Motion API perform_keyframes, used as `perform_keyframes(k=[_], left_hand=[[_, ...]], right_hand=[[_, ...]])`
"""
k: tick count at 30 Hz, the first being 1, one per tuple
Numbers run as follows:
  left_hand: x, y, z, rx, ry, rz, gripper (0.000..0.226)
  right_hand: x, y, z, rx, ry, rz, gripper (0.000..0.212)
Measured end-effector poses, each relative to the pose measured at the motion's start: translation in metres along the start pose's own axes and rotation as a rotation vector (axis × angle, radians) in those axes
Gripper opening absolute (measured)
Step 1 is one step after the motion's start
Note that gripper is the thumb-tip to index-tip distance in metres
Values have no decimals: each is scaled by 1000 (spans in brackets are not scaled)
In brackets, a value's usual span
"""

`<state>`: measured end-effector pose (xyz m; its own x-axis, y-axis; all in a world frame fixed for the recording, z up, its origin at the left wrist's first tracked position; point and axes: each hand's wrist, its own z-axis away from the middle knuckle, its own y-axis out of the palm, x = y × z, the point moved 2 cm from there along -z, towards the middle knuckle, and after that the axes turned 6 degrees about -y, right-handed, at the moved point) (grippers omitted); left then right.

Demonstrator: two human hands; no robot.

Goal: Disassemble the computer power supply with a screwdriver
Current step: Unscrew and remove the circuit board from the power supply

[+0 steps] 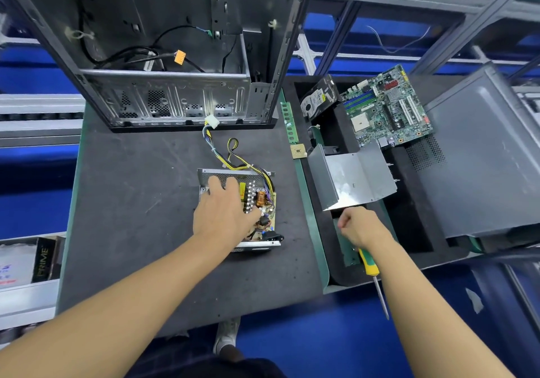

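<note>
The opened power supply [257, 202] lies on the dark mat, its circuit board, copper coil and capacitors exposed, with a yellow and black cable bundle [230, 155] running out the back. My left hand [225, 214] rests on its left part, fingers spread over the perforated metal wall. My right hand [361, 228] grips a green and yellow screwdriver [369, 263], shaft pointing down toward me. The same hand touches the edge of the removed bent metal cover [350, 179], which lies over the black tray to the right.
An empty computer case [175, 94] stands at the back of the mat. The black foam tray [409, 231] holds a motherboard [385, 108], a hard drive [317, 100] and a grey side panel [482, 158]. A RAM stick [289, 123] and CPU [298, 151] lie beside it.
</note>
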<state>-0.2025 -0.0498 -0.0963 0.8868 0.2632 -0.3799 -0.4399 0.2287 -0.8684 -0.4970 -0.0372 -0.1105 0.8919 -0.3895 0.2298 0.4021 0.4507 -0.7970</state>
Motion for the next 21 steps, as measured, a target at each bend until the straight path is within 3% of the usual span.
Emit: perform_keyframes(k=[3,7,12,15,21], left_hand=[[0,-2,1,7,-18,53,49],[1,-10,1,9,-59,153,46],[4,-24,-4,-22,-114,251,43],[1,-26,-2,-31,-93,181,44],[8,-13,7,-45,-126,-33,50]], right_hand=[[-5,3,-3,16,73,116,33],[18,3,7,19,-17,82,24],[76,4,32,185,-282,-485,15],[105,8,42,355,-338,-666,28],[116,30,45,616,-372,-371,46]])
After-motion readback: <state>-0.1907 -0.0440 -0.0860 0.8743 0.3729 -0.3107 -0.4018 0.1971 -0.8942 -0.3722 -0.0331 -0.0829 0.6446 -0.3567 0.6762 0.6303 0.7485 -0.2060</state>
